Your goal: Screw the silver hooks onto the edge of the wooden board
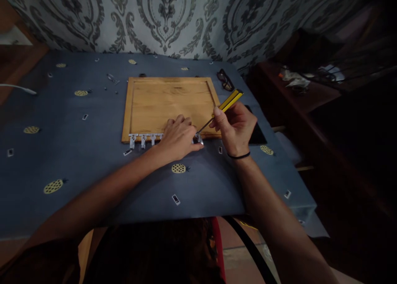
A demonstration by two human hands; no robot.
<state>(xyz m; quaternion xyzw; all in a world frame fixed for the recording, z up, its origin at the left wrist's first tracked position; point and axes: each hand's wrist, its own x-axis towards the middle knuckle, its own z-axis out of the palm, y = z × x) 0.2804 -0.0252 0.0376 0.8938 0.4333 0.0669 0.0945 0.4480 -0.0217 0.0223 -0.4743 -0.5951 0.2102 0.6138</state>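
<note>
A wooden panel (172, 99) with a raised frame lies flat on the table. Several silver metal hinges (143, 140) stand in a row along its near edge. My left hand (178, 139) rests over that edge, fingers bent onto the wood, thumb and forefinger around the rightmost hinge (197, 139); it covers the middle of the row. In my right hand (237, 126) is a screwdriver (229, 102) with a yellow and black handle, gripped between thumb and fingers. Its shaft slants down to the left, and the tip meets that rightmost hinge. Any screw under the tip is too small to make out.
A blue tablecloth (102, 172) with pineapple prints covers the table. Glasses (226, 80) lie beyond the panel's right corner, and a dark flat object (258, 131) sits behind my right hand. Small metal parts (112, 79) lie at the back left. A white cable (18, 87) reaches in from the left.
</note>
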